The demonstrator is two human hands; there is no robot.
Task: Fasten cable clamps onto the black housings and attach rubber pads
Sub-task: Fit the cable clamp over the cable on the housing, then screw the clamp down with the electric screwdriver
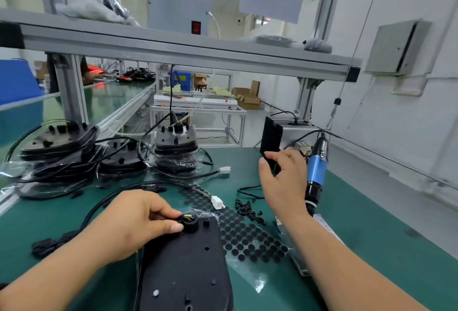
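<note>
Black housing (186, 268) nearest, its cable clamp (190, 222) between pinched left fingers (173, 228); right fingers (275, 156) loose, empty.

Flat-lying black housing (183, 261), cable clamp (190, 222) at its far end, rubber pad sheet (247, 234) alongside

the left hand (133, 221) and right hand (285, 181) are bare. both forearms (329, 256) are bare too, entering from seven and five o'clock.
</note>
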